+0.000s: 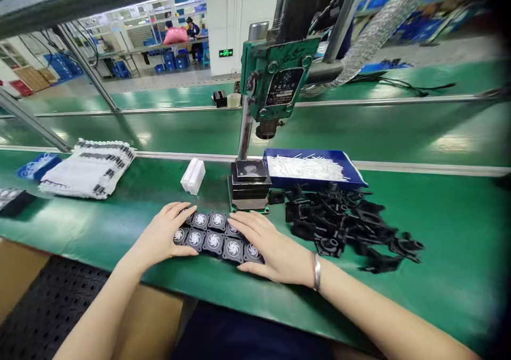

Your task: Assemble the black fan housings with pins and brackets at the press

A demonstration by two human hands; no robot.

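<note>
Several small black square fan parts with white swirled rotors lie in two rows on the green bench, close to its near edge. My left hand lies flat on the left end of the rows, fingers stretched out. My right hand lies flat on the right end, fingers together and extended, a metal bracelet on its wrist. Neither hand grips anything.
Behind the rows stands a green hand press over a black fixture. To the right are a heap of black plastic housings and a blue tray of white pins. Left: a white block, stacked white trays. A black tray sits below the bench.
</note>
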